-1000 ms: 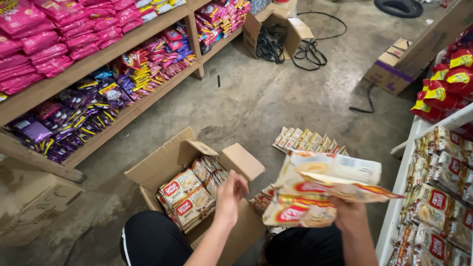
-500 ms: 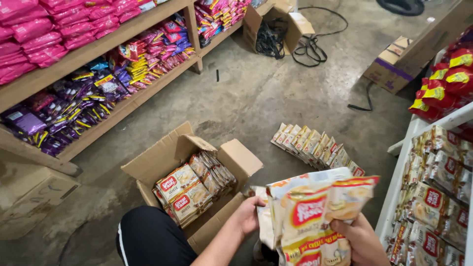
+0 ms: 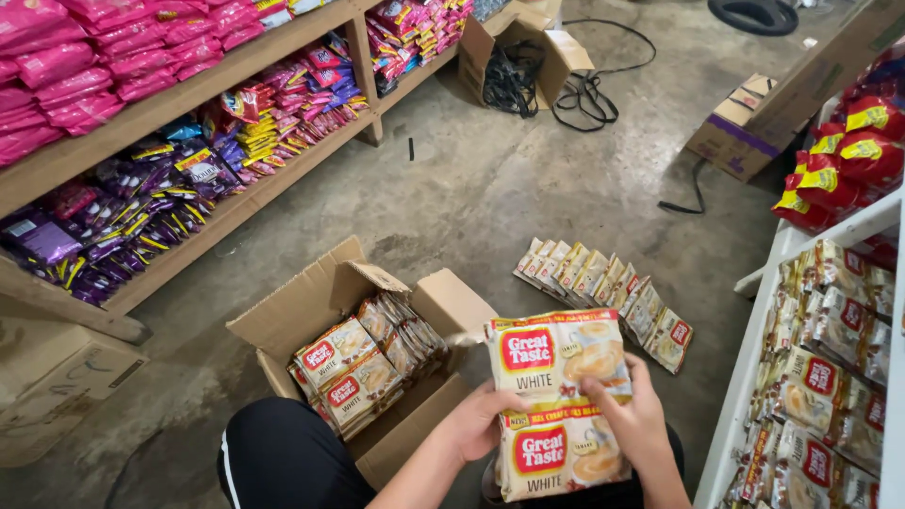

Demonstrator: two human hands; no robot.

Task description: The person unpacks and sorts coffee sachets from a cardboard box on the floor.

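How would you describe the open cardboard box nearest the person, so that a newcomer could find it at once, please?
Start at the long wooden shelf of purple and pink packets, then drop to the concrete floor in front of it. The open cardboard box sits there beside the person's knee. Unlike the other boxes, it is packed with cream sachet bundles.

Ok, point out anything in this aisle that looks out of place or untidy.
A row of cream sachet packs lies fanned out on the bare concrete floor, outside the open cardboard box. Black cables trail loose across the floor from another box. Nothing looks spilled or torn.
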